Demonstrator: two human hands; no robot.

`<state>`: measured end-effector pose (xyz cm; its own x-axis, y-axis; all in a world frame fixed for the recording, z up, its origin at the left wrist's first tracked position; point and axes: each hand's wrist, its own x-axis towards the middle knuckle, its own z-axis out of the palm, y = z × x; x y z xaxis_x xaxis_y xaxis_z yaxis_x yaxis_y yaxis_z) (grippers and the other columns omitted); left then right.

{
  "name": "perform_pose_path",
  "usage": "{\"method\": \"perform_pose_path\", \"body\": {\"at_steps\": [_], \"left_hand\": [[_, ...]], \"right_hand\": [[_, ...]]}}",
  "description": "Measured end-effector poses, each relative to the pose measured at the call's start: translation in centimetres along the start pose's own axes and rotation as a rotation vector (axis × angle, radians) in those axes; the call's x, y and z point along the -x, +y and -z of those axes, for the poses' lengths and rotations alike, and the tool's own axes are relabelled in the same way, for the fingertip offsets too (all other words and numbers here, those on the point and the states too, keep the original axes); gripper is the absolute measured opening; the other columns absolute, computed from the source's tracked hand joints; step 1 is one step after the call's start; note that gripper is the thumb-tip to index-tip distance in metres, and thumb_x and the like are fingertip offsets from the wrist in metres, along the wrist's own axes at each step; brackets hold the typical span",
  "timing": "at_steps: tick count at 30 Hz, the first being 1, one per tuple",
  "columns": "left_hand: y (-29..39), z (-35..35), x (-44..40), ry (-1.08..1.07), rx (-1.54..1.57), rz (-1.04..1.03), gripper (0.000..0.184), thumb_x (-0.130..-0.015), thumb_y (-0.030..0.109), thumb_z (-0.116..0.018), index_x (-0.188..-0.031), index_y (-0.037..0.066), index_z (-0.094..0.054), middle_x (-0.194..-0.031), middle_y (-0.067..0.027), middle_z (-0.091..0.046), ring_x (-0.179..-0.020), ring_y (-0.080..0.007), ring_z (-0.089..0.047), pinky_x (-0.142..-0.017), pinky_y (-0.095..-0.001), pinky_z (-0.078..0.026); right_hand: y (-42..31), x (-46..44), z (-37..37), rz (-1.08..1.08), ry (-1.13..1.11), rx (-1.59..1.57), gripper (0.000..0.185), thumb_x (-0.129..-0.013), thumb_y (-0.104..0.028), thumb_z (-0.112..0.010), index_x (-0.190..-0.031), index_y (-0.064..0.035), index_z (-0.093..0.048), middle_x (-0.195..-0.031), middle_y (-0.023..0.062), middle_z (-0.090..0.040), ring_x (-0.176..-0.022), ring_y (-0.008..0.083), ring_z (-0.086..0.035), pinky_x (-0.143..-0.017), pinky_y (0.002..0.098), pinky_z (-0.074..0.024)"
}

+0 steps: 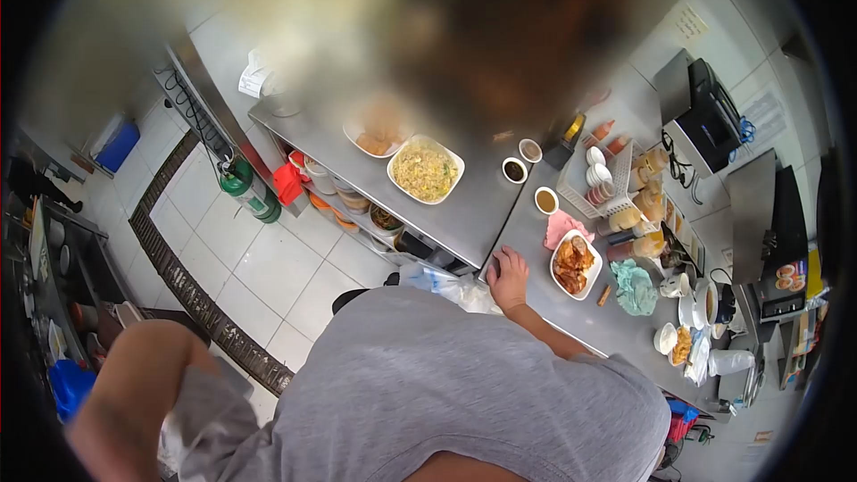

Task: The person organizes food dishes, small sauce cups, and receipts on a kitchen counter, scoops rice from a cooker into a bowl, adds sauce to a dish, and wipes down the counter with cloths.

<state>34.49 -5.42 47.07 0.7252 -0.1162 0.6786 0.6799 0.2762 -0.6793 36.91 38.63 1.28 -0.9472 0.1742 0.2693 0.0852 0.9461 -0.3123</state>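
My right hand (508, 278) lies on the edge of the steel counter (527, 250), palm down, fingers stretched out and holding nothing. Nearest to it is a white bowl of glazed chicken pieces (574, 265), with a crumpled pink cloth (567, 229) behind. A cup of brown sauce (546, 200) stands farther back. On the left side my bent arm (143, 384) runs out of the frame, and its hand does not show. Something brown and yellowish, too close and blurred to name, covers the top of the view.
A bowl of fried rice (426, 170) and a bowl of brownish food (379, 136) stand on the left counter. Sauce bottles and a white basket (580, 189) line the back, near a crumpled green cloth (635, 287). A green gas cylinder (249, 190) stands on the floor.
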Motion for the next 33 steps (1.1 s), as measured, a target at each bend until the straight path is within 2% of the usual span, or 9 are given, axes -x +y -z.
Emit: {"method": "perform_pose_path", "body": {"at_steps": [1,2,4,9,12,16,19,22,33], "left_hand": [[-0.3,-0.3,4.6,-0.03,-0.222,0.266,0.059,-0.098,0.048,-0.03,-0.144,0.011,-0.025,-0.15,-0.01,-0.025,-0.135,-0.0228,-0.03,-0.114,-0.0372,-0.023],[-0.7,-0.4,9.5,-0.04,-0.221,0.267,0.059,-0.098,0.048,-0.03,-0.144,0.011,-0.025,-0.15,-0.01,-0.026,-0.135,-0.0228,-0.03,-0.114,-0.0372,-0.023],[-1.0,-0.7,19.9,-0.482,-0.286,1.248,0.042,-0.095,0.028,-0.038,-0.12,-0.003,-0.052,-0.12,-0.0157,-0.056,-0.121,-0.0244,-0.046,-0.103,-0.0375,-0.033],[8.3,-0.6,48.9,-0.586,-0.17,2.552,0.067,-0.093,0.043,-0.047,-0.146,0.01,-0.021,-0.136,-0.015,-0.041,-0.109,-0.0291,-0.054,-0.082,-0.0397,-0.049],[10.3,-2.5,53.8,-0.404,-0.035,2.791,0.066,-0.095,0.034,-0.045,-0.147,0.011,-0.012,-0.128,-0.0202,-0.047,-0.091,-0.0297,-0.063,-0.072,-0.038,-0.054],[8.8,-4.0,58.6,-0.612,0.118,2.831,0.058,-0.088,0.004,-0.035,-0.143,0.006,-0.016,-0.102,-0.023,-0.06,-0.07,-0.0273,-0.066,-0.058,-0.0334,-0.058],[7.1,-4.4,60.7,-0.582,0.209,2.913,0.058,-0.085,0.0,-0.035,-0.14,0.003,-0.018,-0.099,-0.0217,-0.06,-0.065,-0.028,-0.066,-0.056,-0.0352,-0.059],[5.7,-4.9,63.3,-0.602,0.337,2.876,0.053,-0.082,-0.002,-0.038,-0.133,0.001,-0.023,-0.109,-0.0231,-0.056,-0.081,-0.0308,-0.066,-0.057,-0.0388,-0.06],[-5.0,-24.6,76.2,-0.609,0.728,2.734,0.04,-0.086,-0.002,-0.04,-0.124,0.0,-0.027,-0.108,-0.0217,-0.054,-0.083,-0.033,-0.065,-0.062,-0.0395,-0.061]], "right_hand": [[-0.1,-0.6,0.0,-0.056,-0.027,-0.067,0.038,-0.076,-0.014,-0.062,-0.113,-0.0091,-0.054,-0.123,0.0118,-0.051,-0.115,0.033,-0.044,-0.096,0.0453,-0.032],[-0.7,-1.9,0.0,-0.025,-0.005,-0.095,0.034,-0.078,-0.012,-0.062,-0.112,-0.0084,-0.056,-0.117,0.0114,-0.056,-0.105,0.0288,-0.053,-0.091,0.0408,-0.0391],[-2.4,-4.8,-0.7,-0.227,-0.123,-0.406,0.036,-0.08,-0.014,-0.062,-0.115,-0.007,-0.054,-0.113,0.012,-0.058,-0.099,0.0256,-0.056,-0.086,0.0385,-0.0429],[-6.3,-12.7,-3.5,-0.826,-0.496,-1.409,0.052,-0.088,-0.014,-0.057,-0.133,-0.0002,-0.033,-0.107,0.0157,-0.059,-0.085,0.0214,-0.062,-0.076,0.0335,-0.0512],[-7.9,-14.1,-5.2,-0.94,-0.543,-1.693,0.055,-0.09,-0.01,-0.052,-0.136,0.0008,-0.024,-0.107,0.0179,-0.059,-0.086,0.024,-0.063,-0.078,0.0344,-0.0522],[-8.4,-16.8,-6.8,-1.018,-0.378,-1.698,0.047,-0.089,-0.003,-0.043,-0.132,0.0044,-0.026,-0.104,0.0207,-0.059,-0.084,0.0273,-0.065,-0.075,0.0351,-0.0551],[-8.2,-17.9,-6.8,-1.037,-0.335,-1.545,0.042,-0.089,-0.002,-0.041,-0.129,0.0064,-0.031,-0.101,0.021,-0.06,-0.078,0.0263,-0.066,-0.068,0.0332,-0.056],[-8.0,-20.5,-6.3,-1.046,-0.248,-1.381,0.036,-0.088,-0.003,-0.04,-0.123,0.0082,-0.038,-0.096,0.0209,-0.061,-0.07,0.0255,-0.066,-0.061,0.0317,-0.0561],[-0.5,-36.1,-8.4,-1.143,0.181,-1.193,0.019,-0.088,-0.002,-0.043,-0.097,0.0113,-0.054,-0.078,0.0194,-0.061,-0.061,0.025,-0.064,-0.052,0.0321,-0.0538]]}}
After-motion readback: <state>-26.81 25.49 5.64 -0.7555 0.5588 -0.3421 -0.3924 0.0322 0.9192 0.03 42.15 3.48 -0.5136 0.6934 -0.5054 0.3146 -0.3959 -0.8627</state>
